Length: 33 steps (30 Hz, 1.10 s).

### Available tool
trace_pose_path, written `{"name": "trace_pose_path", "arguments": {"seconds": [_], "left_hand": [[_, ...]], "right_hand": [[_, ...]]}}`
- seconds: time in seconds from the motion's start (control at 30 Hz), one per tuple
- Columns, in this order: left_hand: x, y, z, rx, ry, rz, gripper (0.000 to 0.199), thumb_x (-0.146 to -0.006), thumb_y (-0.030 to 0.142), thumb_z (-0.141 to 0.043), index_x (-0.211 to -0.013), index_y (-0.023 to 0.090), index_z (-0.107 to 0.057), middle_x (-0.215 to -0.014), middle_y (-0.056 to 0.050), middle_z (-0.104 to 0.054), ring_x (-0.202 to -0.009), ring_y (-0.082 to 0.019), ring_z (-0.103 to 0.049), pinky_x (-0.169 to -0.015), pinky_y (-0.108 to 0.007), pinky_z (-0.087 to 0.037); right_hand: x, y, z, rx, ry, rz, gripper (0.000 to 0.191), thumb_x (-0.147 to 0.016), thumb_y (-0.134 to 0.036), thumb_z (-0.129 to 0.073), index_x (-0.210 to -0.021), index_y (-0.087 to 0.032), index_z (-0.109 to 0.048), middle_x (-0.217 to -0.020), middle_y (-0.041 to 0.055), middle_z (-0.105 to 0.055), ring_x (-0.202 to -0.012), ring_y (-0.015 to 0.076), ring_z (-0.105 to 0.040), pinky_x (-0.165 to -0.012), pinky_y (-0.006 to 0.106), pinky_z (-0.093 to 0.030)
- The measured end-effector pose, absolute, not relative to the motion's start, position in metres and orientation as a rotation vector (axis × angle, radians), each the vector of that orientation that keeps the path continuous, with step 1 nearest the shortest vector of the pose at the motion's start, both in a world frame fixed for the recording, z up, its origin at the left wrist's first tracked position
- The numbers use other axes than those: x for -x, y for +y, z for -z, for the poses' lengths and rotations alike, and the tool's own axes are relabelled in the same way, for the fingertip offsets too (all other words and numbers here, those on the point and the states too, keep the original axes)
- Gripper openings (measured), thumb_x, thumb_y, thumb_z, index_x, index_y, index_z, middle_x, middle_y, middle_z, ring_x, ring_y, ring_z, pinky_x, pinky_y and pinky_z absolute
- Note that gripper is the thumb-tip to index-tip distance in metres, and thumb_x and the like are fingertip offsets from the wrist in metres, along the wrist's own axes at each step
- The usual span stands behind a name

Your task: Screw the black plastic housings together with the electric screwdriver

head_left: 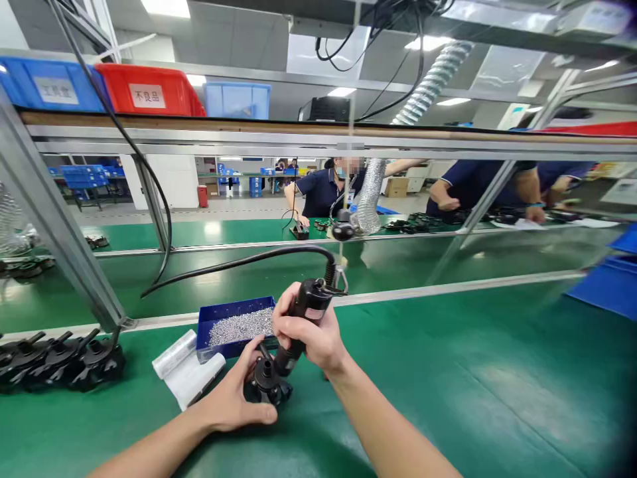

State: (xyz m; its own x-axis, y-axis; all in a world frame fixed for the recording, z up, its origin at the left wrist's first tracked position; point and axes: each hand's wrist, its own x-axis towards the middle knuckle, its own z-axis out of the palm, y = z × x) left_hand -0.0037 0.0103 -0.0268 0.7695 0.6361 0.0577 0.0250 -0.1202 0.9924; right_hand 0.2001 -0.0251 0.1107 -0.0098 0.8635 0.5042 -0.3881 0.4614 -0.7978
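My right hand (311, 332) is wrapped round a black electric screwdriver (314, 299), tilted with its lower end down and to the left. A black cable runs from its top. My left hand (243, 395) grips a black plastic part (267, 378) with an upright spout, just above the green bench. The screwdriver's lower end is right at this part; its tip is hidden. Behind my hands stands a blue tray (233, 348) of small silvery screws (241, 328). Left of it lies a partly unrolled white sheet (186, 372) with a dark pen-like stick beside it.
A row of similar black parts (60, 358) lines the bench at left. A metal frame post (64, 219) rises there. Blue bins (610, 279) are at far right. Overhead, a shelf carries a red bin (149, 89). Co-workers (328, 189) sit across the line.
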Motion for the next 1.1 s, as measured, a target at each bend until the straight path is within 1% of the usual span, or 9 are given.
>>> {"name": "trace_pose_path", "arguments": {"seconds": [0.07, 0.13, 0.2, 0.3, 0.37, 0.5, 0.67, 0.9, 1.1], "left_hand": [[0.003, 0.009, 0.028, -1.715, 0.519, -0.585, 0.145, -0.067, 0.037, -0.103, -0.175, 0.030, -0.007, -0.164, -0.018, -0.049, -0.154, -0.042, -0.047, -0.133, -0.063, -0.030], [-0.001, 0.007, 0.027, -1.776, 0.546, -0.619, 0.132, -0.068, 0.024, -0.096, -0.173, 0.030, -0.016, -0.153, -0.015, -0.057, -0.140, -0.038, -0.057, -0.122, -0.060, -0.045], [-0.005, 0.005, 0.023, -1.790, 0.545, -0.651, 0.116, -0.068, 0.014, -0.086, -0.167, 0.029, -0.028, -0.133, -0.009, -0.065, -0.117, -0.031, -0.065, -0.103, -0.050, -0.056], [-0.009, 0.005, 0.018, -1.795, 0.532, -0.666, 0.105, -0.063, 0.011, -0.083, -0.157, 0.026, -0.039, -0.118, -0.004, -0.066, -0.103, -0.025, -0.063, -0.090, -0.040, -0.056], [-0.010, 0.006, 0.016, -1.787, 0.536, -0.672, 0.103, -0.061, 0.011, -0.084, -0.154, 0.025, -0.041, -0.118, -0.004, -0.065, -0.106, -0.026, -0.062, -0.091, -0.040, -0.055], [-0.012, 0.006, 0.014, -1.746, 0.538, -0.680, 0.108, -0.059, 0.010, -0.085, -0.155, 0.024, -0.038, -0.115, -0.003, -0.067, -0.112, -0.029, -0.064, -0.097, -0.043, -0.054], [-0.014, 0.003, 0.011, -1.685, 0.564, -0.646, 0.103, -0.059, 0.009, -0.086, -0.150, 0.024, -0.042, -0.118, -0.003, -0.069, -0.108, -0.028, -0.066, -0.093, -0.041, -0.055], [-0.010, 0.006, 0.017, -1.775, 0.587, -0.662, 0.102, -0.060, 0.013, -0.089, -0.150, 0.023, -0.043, -0.114, -0.003, -0.068, -0.099, -0.025, -0.065, -0.089, -0.040, -0.056], [-0.016, -0.006, 0.031, -1.710, 0.442, -0.653, 0.115, -0.054, 0.032, -0.105, -0.149, 0.025, -0.040, -0.128, -0.008, -0.063, -0.117, -0.032, -0.061, -0.104, -0.050, -0.052]], "right_hand": [[-0.202, -0.026, -0.108, 0.384, -1.184, -1.165, 0.019, -0.078, -0.022, -0.084, -0.089, -0.021, -0.068, -0.068, -0.0011, -0.074, -0.044, 0.0116, -0.056, -0.047, 0.024, -0.046], [-0.202, -0.026, -0.104, 0.335, -1.193, -1.228, 0.021, -0.079, -0.021, -0.086, -0.091, -0.021, -0.069, -0.070, -0.0005, -0.075, -0.045, 0.0110, -0.057, -0.047, 0.023, -0.046], [-0.200, -0.025, -0.101, 0.345, -1.222, -1.264, 0.021, -0.079, -0.021, -0.088, -0.090, -0.020, -0.070, -0.071, -0.0002, -0.075, -0.046, 0.0108, -0.058, -0.047, 0.023, -0.046], [-0.198, -0.024, -0.098, 0.363, -1.265, -1.302, 0.021, -0.079, -0.020, -0.089, -0.090, -0.020, -0.071, -0.074, 0.0001, -0.074, -0.049, 0.0113, -0.061, -0.051, 0.024, -0.050], [-0.196, -0.025, -0.096, 0.334, -1.271, -1.357, 0.021, -0.079, -0.018, -0.087, -0.091, -0.020, -0.070, -0.071, -0.0023, -0.070, -0.048, 0.0101, -0.058, -0.052, 0.024, -0.049], [-0.194, -0.028, -0.092, 0.297, -1.249, -1.425, 0.021, -0.072, -0.015, -0.084, -0.085, -0.020, -0.069, -0.063, -0.0050, -0.063, -0.043, 0.0070, -0.043, -0.043, 0.020, -0.037], [-0.194, -0.031, -0.091, 0.352, -1.182, -1.398, 0.018, -0.066, -0.014, -0.079, -0.079, -0.020, -0.068, -0.061, -0.0055, -0.062, -0.043, 0.0066, -0.041, -0.043, 0.021, -0.035], [-0.181, -0.034, -0.097, 0.475, -1.236, -1.250, 0.013, -0.070, -0.014, -0.075, -0.078, -0.020, -0.067, -0.057, -0.0065, -0.060, -0.042, 0.0078, -0.045, -0.043, 0.022, -0.038], [-0.189, -0.041, -0.115, 0.475, -1.174, -1.136, 0.015, -0.081, -0.017, -0.080, -0.092, -0.022, -0.071, -0.070, -0.0022, -0.073, -0.052, 0.0132, -0.064, -0.052, 0.025, -0.051]]}}
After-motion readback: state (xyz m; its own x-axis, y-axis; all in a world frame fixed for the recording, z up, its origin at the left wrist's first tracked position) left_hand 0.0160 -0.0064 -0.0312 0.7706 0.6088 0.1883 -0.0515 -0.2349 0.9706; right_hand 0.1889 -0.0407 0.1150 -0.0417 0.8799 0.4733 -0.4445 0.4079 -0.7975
